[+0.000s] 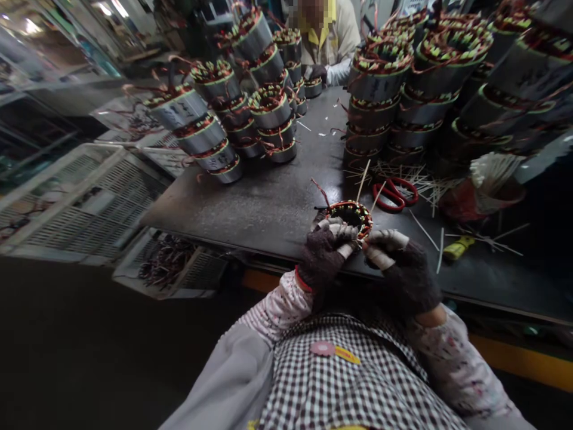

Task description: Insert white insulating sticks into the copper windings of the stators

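A motor stator [364, 216] with copper windings stands at the table's front edge, its wound end facing up. My left hand [324, 248], in a dark glove with taped fingers, is closed on its near left rim. At the near right rim, my right hand [398, 263] pinches with thumb and forefinger; whatever is between the fingertips is too small to make out. Two thin pale strips rise from the windings, and a copper lead sticks up at the left. Red-handled scissors [394, 194] lie just beyond my right hand.
Stacks of stators stand at the left [208, 143] and right [376, 110] of the dark table [250, 209]. Loose pale strips, a red container [465, 206] of strips and a yellow-handled tool [458, 247] lie right. Plastic crates [85, 203] stand left. A co-worker [335, 42] sits opposite.
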`<state>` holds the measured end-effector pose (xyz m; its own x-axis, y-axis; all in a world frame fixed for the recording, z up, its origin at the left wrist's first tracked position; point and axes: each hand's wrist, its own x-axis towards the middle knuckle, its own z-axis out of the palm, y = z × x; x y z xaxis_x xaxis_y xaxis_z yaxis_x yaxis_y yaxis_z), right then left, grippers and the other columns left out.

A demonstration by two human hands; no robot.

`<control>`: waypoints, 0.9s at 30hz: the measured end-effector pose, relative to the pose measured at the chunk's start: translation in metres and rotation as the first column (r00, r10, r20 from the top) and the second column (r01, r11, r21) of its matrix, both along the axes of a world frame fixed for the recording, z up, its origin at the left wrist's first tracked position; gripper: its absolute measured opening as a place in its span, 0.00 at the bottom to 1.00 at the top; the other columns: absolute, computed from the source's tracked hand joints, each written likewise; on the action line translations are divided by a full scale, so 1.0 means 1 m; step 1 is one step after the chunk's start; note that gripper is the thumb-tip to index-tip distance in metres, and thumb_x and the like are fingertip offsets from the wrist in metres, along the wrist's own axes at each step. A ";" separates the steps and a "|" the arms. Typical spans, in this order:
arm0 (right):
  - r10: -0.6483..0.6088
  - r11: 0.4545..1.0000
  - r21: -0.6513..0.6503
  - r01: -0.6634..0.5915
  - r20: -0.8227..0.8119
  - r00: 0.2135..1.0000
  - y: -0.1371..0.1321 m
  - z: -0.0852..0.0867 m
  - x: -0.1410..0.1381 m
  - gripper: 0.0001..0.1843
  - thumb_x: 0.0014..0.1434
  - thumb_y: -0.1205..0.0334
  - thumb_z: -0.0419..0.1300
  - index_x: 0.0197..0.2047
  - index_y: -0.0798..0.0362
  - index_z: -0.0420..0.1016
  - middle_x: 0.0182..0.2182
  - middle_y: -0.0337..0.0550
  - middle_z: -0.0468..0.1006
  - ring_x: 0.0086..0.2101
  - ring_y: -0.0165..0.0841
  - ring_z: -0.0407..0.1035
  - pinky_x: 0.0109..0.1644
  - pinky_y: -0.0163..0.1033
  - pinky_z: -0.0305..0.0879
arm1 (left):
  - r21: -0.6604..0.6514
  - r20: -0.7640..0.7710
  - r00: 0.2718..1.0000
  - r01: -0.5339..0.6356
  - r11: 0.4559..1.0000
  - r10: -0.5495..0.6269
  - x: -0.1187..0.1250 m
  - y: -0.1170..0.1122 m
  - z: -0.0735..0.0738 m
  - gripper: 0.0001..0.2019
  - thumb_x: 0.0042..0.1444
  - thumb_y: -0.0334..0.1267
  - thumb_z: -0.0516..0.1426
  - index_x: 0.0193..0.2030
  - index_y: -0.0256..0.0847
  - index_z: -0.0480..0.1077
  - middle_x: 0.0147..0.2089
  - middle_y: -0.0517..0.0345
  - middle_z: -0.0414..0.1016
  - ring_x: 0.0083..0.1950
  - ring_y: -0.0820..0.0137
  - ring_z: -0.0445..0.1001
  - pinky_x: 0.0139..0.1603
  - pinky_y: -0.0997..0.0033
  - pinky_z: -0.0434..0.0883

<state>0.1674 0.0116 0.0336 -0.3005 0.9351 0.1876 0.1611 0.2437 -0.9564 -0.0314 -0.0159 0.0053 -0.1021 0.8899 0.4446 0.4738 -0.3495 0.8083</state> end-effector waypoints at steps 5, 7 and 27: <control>-0.026 0.997 0.074 0.022 0.048 0.999 -0.003 -0.004 0.001 0.11 0.69 0.47 0.72 0.45 0.45 0.89 0.41 0.44 0.90 0.40 0.41 0.83 0.49 0.49 0.84 | 0.000 0.012 1.000 0.000 1.000 0.000 0.000 0.000 0.001 0.04 0.68 0.34 0.71 0.48 0.46 0.88 0.50 0.53 0.92 0.63 0.56 0.87 0.73 0.45 0.83; -0.041 0.994 0.101 0.038 0.027 0.999 -0.007 -0.002 0.004 0.09 0.72 0.49 0.72 0.46 0.44 0.89 0.41 0.44 0.90 0.40 0.40 0.83 0.49 0.48 0.84 | 0.012 0.014 1.000 0.006 1.000 -0.007 -0.001 0.000 0.002 0.04 0.69 0.34 0.70 0.47 0.46 0.88 0.48 0.53 0.92 0.61 0.57 0.87 0.72 0.45 0.83; -0.046 0.844 0.536 -0.017 0.103 0.994 -0.004 0.034 -0.017 0.07 0.72 0.57 0.70 0.44 0.34 0.90 0.48 0.47 0.91 0.48 0.51 0.87 0.50 0.59 0.90 | -0.010 -0.037 0.999 0.026 1.000 -0.026 -0.001 0.004 0.009 0.07 0.61 0.33 0.74 0.44 0.47 0.89 0.48 0.55 0.93 0.59 0.54 0.89 0.74 0.46 0.83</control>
<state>0.1500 0.0081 0.0680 -0.3353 0.7029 0.6273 0.2629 0.7092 -0.6541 -0.0329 -0.0122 0.0139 -0.0628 0.8962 0.4392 0.4940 -0.3545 0.7939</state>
